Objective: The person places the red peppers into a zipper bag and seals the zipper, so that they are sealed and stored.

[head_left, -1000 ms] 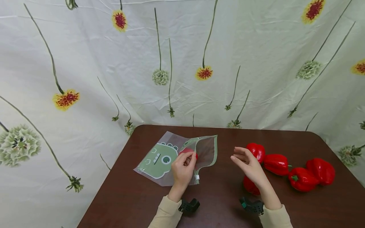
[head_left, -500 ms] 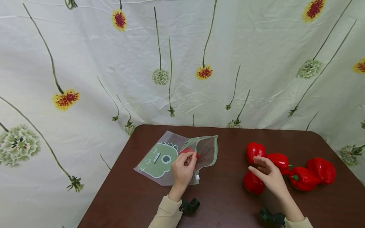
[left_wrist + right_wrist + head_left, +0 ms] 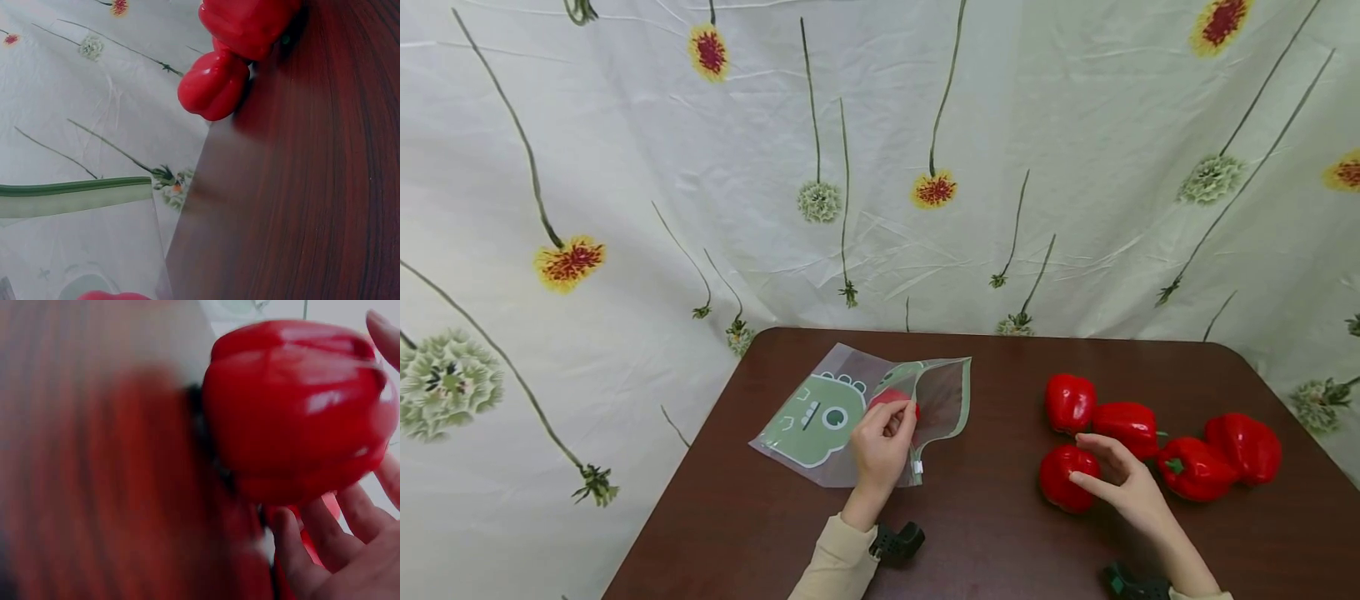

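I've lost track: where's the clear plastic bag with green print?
In the head view, the bag lies left of centre, pinched by the left hand, left of glossy red peppers.

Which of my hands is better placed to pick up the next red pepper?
Your right hand, most likely. Its thumb and fingers are spread at the front-left pepper, though contact is unclear. Your left hand pinches the bag and is farther from that pepper, so it seems better left there.

The left hand point(image 3: 882, 442) hides part of the red item point(image 3: 889, 396), perhaps a pepper, in the bag point(image 3: 942, 400). From the right wrist, we find the tabletop point(image 3: 94, 462) blurred, the right hand point(image 3: 356, 559) cut by 2 edges.
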Demonstrator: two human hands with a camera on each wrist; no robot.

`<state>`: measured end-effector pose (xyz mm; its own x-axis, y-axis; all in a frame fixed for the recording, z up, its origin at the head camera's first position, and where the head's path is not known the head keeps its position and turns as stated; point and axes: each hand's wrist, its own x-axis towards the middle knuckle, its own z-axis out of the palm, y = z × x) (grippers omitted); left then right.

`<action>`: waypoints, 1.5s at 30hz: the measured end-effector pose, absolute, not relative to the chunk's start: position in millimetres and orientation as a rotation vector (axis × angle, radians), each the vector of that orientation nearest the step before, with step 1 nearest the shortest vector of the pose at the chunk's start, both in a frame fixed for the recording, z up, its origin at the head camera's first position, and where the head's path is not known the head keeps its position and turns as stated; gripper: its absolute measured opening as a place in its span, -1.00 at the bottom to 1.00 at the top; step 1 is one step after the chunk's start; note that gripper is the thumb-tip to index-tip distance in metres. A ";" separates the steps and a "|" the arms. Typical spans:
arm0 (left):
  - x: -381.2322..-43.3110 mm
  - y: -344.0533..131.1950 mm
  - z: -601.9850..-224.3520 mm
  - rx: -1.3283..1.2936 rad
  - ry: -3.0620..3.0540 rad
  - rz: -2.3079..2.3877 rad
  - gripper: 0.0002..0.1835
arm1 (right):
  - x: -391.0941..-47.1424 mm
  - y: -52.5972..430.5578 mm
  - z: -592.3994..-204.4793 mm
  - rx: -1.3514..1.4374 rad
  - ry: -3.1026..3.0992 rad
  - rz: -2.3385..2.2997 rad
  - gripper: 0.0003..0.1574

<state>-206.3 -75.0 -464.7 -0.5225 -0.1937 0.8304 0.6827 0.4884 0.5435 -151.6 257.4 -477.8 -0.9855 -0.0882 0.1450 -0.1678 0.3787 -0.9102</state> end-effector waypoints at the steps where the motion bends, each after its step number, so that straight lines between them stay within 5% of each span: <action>1: -206.4 -75.2 -465.0 -0.412 -1.799 -1.173 -0.96 | -151.1 259.5 -480.2 0.241 -2.562 1.708 -0.35; 22: -207.7 -75.9 -465.8 -0.432 -1.780 -1.170 -0.95 | -161.6 257.5 -483.5 0.282 -2.609 1.779 -0.26; 45: -207.1 -72.2 -465.3 -0.450 -1.775 -1.146 -0.92 | -196.3 186.2 -453.3 0.392 -2.425 2.001 -0.22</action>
